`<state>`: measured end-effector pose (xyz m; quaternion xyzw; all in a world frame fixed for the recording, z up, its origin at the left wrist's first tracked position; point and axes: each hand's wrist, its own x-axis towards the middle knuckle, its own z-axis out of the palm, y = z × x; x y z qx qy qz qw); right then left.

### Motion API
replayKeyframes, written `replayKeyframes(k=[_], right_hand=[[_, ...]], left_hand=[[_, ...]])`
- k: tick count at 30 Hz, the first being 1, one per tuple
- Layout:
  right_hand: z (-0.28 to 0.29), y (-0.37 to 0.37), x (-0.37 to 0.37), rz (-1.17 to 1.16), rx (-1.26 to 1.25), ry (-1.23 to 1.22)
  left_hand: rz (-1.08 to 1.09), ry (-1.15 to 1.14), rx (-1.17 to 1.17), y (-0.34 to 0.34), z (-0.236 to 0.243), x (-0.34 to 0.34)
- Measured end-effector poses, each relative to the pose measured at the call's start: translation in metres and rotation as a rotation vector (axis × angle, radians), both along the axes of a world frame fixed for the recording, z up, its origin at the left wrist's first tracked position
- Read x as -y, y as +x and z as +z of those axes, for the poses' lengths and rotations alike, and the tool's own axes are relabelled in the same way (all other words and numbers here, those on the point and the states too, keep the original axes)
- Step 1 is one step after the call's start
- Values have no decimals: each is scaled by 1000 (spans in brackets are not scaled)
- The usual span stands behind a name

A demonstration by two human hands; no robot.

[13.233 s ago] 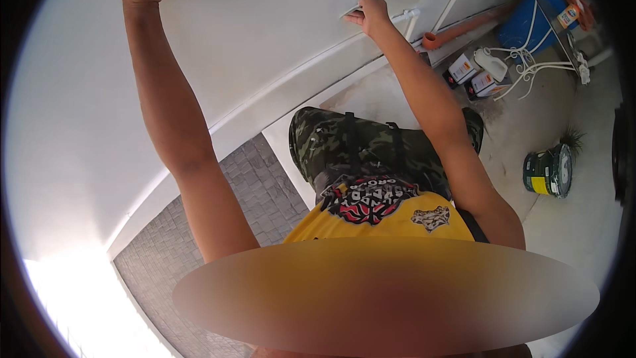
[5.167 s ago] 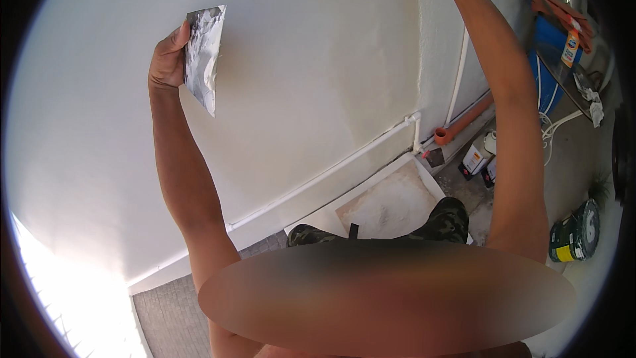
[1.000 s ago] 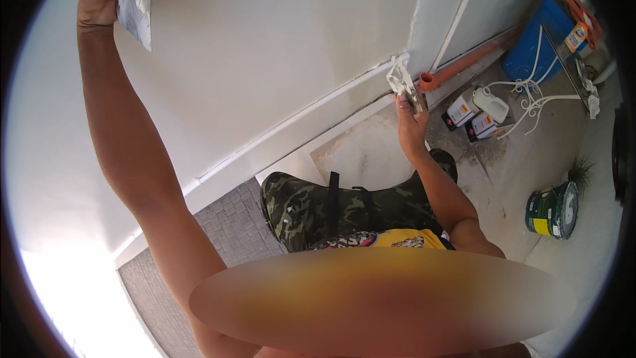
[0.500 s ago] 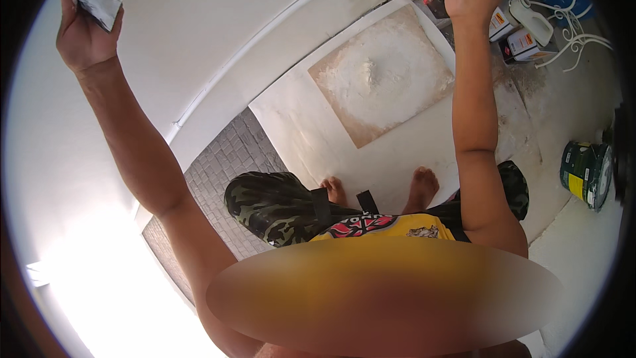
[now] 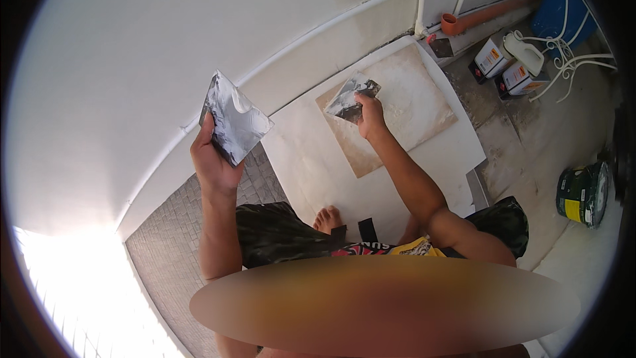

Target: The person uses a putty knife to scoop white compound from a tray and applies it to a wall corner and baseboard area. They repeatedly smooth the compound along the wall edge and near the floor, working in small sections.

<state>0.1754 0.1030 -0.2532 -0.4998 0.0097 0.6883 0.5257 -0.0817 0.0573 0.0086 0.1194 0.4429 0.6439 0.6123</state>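
Observation:
My left hand [image 5: 216,164] is closed around a flat, four-sided metal putty spreader [image 5: 240,122], raised in front of the white wall. White putty is smeared over its shiny face. In my right hand [image 5: 373,118] is a second square metal putty spreader [image 5: 350,95], gripped by one edge and also marked with white putty. It is over the left part of a brown board [image 5: 424,96] coated with white residue; whether it touches the board I cannot tell. Under the board lies a white sheet [image 5: 301,159].
White pipe [image 5: 311,30] runs along the wall's base, with an orange pipe [image 5: 487,20] beyond. At right stand two metal cans [image 5: 520,81], a pale jug [image 5: 523,52], a white curled metal frame [image 5: 566,59], a blue container [image 5: 556,10] and a dark green bucket [image 5: 578,193].
Both hands have come down from high positions: the left rightward off the upper wall, the right leftward from the far right corner to over the board. Both still grip their spreaders. The view has shifted.

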Motion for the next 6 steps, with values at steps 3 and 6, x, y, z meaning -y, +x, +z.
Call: replayKeyframes(k=[3, 6], right_hand=[[5, 29, -18, 64, -2, 80], [-5, 43, -30, 42, 87, 149]], left_hand=[[23, 58, -21, 4, 3, -5], [-9, 202, -77, 8, -5, -15]])
